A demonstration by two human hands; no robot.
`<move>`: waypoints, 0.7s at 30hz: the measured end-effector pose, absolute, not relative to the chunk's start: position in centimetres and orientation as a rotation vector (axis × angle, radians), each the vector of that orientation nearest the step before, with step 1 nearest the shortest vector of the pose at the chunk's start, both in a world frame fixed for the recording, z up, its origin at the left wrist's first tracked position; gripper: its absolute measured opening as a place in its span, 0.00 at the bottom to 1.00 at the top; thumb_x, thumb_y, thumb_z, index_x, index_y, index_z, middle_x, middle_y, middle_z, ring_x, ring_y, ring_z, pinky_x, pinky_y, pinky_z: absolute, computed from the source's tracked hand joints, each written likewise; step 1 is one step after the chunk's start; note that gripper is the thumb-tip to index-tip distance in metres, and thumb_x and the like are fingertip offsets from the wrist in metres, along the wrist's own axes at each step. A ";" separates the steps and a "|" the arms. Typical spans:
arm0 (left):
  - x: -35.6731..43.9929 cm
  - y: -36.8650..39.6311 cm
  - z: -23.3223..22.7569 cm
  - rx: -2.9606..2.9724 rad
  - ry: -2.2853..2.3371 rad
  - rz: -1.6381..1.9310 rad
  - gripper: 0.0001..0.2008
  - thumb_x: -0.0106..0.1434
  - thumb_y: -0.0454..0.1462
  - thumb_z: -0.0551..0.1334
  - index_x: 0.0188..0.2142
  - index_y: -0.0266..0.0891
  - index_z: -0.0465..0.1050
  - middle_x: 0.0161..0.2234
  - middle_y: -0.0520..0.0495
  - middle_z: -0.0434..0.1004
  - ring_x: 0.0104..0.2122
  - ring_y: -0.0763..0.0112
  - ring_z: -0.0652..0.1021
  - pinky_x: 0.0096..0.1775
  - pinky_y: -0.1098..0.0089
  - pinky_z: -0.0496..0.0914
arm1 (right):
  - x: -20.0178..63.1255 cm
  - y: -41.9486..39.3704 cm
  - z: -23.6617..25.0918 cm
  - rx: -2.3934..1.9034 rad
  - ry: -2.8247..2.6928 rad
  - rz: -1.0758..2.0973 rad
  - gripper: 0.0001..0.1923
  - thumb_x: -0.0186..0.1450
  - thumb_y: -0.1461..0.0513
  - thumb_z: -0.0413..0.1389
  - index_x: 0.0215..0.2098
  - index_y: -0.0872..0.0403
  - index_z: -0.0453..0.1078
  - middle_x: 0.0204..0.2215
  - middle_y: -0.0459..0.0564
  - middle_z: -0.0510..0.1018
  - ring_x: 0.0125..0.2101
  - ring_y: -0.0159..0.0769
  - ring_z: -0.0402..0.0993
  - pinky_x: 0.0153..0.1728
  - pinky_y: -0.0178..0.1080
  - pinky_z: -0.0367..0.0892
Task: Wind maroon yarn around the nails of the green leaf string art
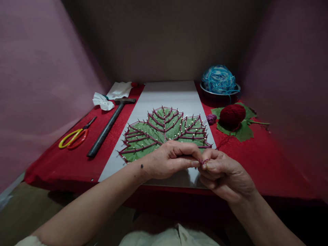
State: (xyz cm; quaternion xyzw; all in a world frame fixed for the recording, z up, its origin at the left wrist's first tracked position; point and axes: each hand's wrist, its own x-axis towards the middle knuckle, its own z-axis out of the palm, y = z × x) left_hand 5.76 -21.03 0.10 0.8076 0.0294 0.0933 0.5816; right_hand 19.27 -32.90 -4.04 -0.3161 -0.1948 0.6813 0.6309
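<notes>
A strand of purple yarn is pinched between the fingertips of both hands, with a small loop showing. My left hand is closed on it from the left, and my right hand is closed on it from the right. Both hands hover over the front edge of a white board. On that board lies a large green leaf, with nails standing along its outline and veins. Purple yarn runs from nail to nail. My hands hide the leaf's lower part.
To the left lie a hammer, scissors with yellow and red handles, and crumpled white tissue. At the right, a dark red yarn ball rests on another leaf, near a small purple ball. Behind, blue yarn fills a metal bowl.
</notes>
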 end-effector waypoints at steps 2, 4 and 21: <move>5.8 -21.2 0.0 1.905 0.121 0.260 0.05 0.64 0.32 0.57 0.32 0.33 0.71 0.29 0.51 0.70 0.30 0.78 0.70 0.35 0.77 0.65 | 19.5 -33.1 -3.8 -0.772 -0.480 1.531 0.07 0.50 0.62 0.64 0.22 0.54 0.70 0.11 0.34 0.49 0.13 0.20 0.39 0.13 0.28 0.44; 5.9 -21.5 -0.1 1.962 0.163 0.296 0.06 0.64 0.33 0.56 0.32 0.34 0.70 0.28 0.52 0.70 0.29 0.79 0.69 0.33 0.77 0.65 | 19.8 -33.6 -3.5 -0.896 -0.544 1.464 0.10 0.52 0.59 0.64 0.23 0.54 0.69 0.11 0.34 0.50 0.13 0.20 0.39 0.13 0.28 0.42; 0.9 -15.9 3.2 2.406 0.647 0.746 0.09 0.61 0.32 0.59 0.41 0.34 0.74 0.37 0.44 0.75 0.35 0.73 0.75 0.37 0.72 0.69 | 23.0 -37.5 -4.4 -1.663 -0.435 0.882 0.15 0.39 0.53 0.70 0.25 0.45 0.80 0.25 0.54 0.79 0.21 0.39 0.73 0.19 0.36 0.69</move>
